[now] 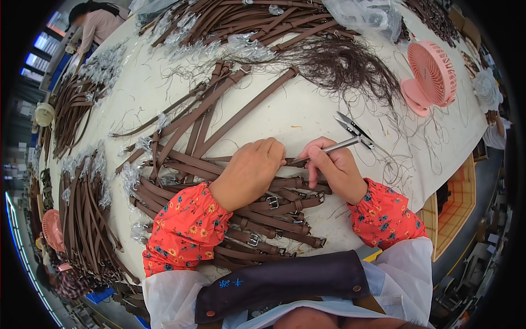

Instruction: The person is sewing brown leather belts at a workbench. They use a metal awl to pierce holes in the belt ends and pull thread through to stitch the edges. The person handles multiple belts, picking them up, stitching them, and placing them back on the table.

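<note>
My left hand (249,167) is closed on a thin brown belt (295,163), whose end shows between my two hands. Between the thumb and fingers of my right hand (338,169) is a slim silver pen-shaped tool (344,144), its tip angled down to the belt. What the tip touches is too small to make out. Under and in front of my hands lies a heap of brown belts (263,208) with metal buckles. Black-handled thread snips (355,131) rest on the white table just beyond my right hand.
A pink fan (430,77) stands at the back right, beside a tangle of dark thread (345,68). More belts with clear plastic wrapping (246,46) are piled at the back, and another belt bundle (82,203) lies left. Another person (101,24) bends over the far left.
</note>
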{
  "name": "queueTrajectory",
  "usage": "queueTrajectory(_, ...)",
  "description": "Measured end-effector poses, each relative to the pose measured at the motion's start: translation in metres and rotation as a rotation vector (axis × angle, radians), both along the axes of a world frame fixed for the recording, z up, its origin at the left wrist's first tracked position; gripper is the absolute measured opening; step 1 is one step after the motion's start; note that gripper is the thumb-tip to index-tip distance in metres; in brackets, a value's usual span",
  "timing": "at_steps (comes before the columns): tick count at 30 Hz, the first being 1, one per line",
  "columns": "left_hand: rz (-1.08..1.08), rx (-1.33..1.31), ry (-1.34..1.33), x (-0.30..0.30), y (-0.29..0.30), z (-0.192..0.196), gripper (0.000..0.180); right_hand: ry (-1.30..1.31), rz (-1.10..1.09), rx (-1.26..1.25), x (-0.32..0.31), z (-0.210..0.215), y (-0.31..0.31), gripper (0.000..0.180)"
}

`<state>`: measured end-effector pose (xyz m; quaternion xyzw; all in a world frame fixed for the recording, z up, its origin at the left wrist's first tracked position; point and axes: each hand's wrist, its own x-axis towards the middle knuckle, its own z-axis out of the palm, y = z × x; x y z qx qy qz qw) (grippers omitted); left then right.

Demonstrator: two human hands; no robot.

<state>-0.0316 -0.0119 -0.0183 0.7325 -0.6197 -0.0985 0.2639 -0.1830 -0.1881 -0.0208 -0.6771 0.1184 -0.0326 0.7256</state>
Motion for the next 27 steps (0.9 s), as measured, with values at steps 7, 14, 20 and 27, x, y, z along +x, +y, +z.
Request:
queueTrajectory(7,0.007,-0.01,0.004,0.0,-0.0005,-0.0011,0.015,-0.003,0.01,0.02,-0.0004,-0.0015,-0.0004,0.034)
queueTrajectory(14,0.063,-0.064,0.159,0.0022,0.0007,-0.0071,0.012,-0.032,-0.025,-0.012,0.0004,-0.0016,0.0005,0.033)
queueTrajectory(20,0.093,-0.047,0.155,0.0013,-0.0013,-0.0028,0.008,-0.037,-0.03,0.001,0.0,-0.0027,0.0004,0.034)
queueTrajectory(27,0.125,-0.032,0.191,0.0007,-0.0021,-0.0015,0.008,-0.027,-0.025,0.022,0.0005,-0.0041,0.0002,0.033)
